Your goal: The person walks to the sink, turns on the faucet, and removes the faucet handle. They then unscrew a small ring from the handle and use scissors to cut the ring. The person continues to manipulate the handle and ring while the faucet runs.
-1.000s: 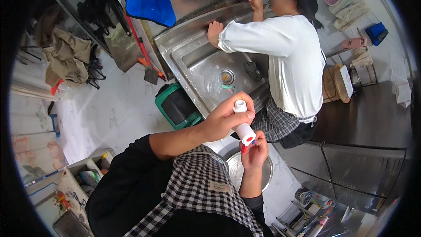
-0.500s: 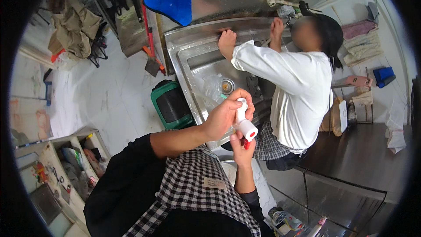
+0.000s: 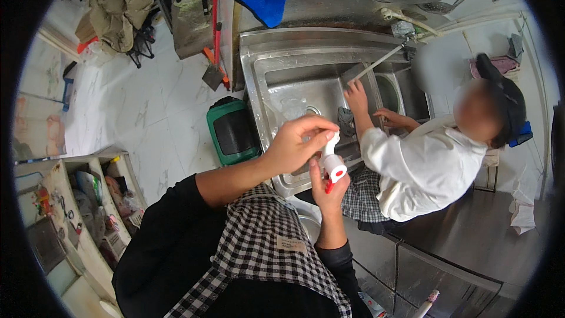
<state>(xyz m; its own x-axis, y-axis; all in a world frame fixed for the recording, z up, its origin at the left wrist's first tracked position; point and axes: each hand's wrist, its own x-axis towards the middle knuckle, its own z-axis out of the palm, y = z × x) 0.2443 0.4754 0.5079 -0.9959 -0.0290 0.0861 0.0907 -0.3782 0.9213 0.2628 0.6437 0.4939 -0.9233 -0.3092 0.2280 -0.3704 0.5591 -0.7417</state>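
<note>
A white plastic tap with a red dot on its round end and a red lever is held between my two hands over the sink's near edge. My left hand comes from the left, its thumb and fingers pinching the tap's narrow upper end. Below it, my right hand grips the body near the red lever, thumb along the side. Some of the right fingers are hidden behind the tap. Beyond my hands lies the steel sink, with a clear plastic bag inside.
A co-worker in a white top leans over the sink at the right, one hand at a thin pipe. A green bin stands left of the sink. Open shelves are at lower left, a steel counter at right.
My left fingers have shifted higher on the tap and straightened, while my right hand keeps its grip. The co-worker has moved right, lowering their hands from the sink's back edge. The view has shifted.
</note>
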